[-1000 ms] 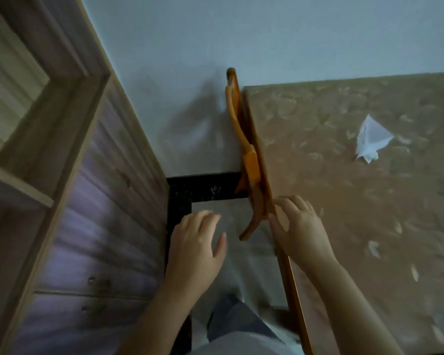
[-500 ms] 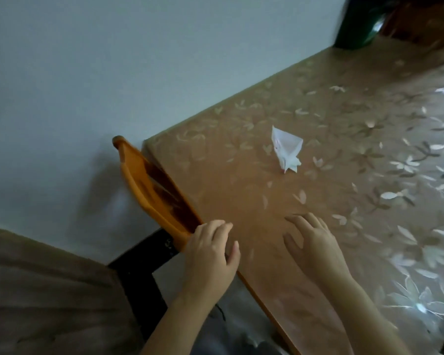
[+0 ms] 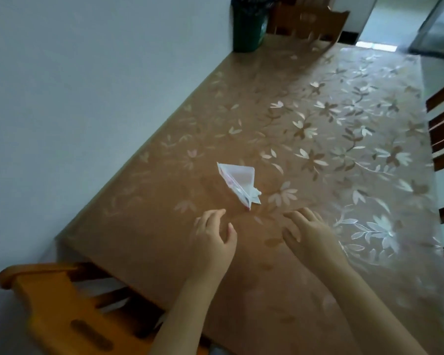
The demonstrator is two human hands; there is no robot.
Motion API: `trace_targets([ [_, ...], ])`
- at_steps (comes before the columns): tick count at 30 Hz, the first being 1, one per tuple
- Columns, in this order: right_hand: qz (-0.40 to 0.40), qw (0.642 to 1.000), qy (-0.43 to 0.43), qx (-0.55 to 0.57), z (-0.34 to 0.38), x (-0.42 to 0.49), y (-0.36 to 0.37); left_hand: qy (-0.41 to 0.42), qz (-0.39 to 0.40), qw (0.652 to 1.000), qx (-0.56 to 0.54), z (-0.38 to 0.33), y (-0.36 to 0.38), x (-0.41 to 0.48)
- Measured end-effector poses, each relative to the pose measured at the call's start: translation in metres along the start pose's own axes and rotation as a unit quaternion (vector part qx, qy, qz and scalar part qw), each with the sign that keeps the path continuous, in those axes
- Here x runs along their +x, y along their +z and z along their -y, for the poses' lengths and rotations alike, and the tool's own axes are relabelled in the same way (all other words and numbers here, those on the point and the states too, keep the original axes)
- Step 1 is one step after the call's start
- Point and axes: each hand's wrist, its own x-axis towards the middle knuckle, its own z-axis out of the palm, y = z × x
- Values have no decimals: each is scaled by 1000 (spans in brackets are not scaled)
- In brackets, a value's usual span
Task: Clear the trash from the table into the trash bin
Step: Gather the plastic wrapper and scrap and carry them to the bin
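Hands [image 3: 262,237] now nearer creased, pointed white paper [image 3: 239,181].

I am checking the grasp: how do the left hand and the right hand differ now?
The left hand hovers nearer the folded white paper scrap; the right hand is beside it, nearer the glossy part of the brown floral table. Both are open, empty, fingers curled, not touching the paper.

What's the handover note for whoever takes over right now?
Left hand: open, empty, over the table, just short of the paper.
Right hand: open, empty, palm down beside it.
Folded white paper scrap: on the table ahead of both hands, untouched.
Green trash bin: far end of the table by the wall.
Done: nothing binned yet.
Left: pick up the paper, carry it to the bin, drop it in.
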Motion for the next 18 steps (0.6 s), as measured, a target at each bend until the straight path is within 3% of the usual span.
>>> trace_targets([
  [12,8,997,63,35,-48,70,38,-162,65,977,-121,-1,93,76],
  [18,14,996,80,48,-57,83,53,-231,34,963,-134,-4,126,91],
])
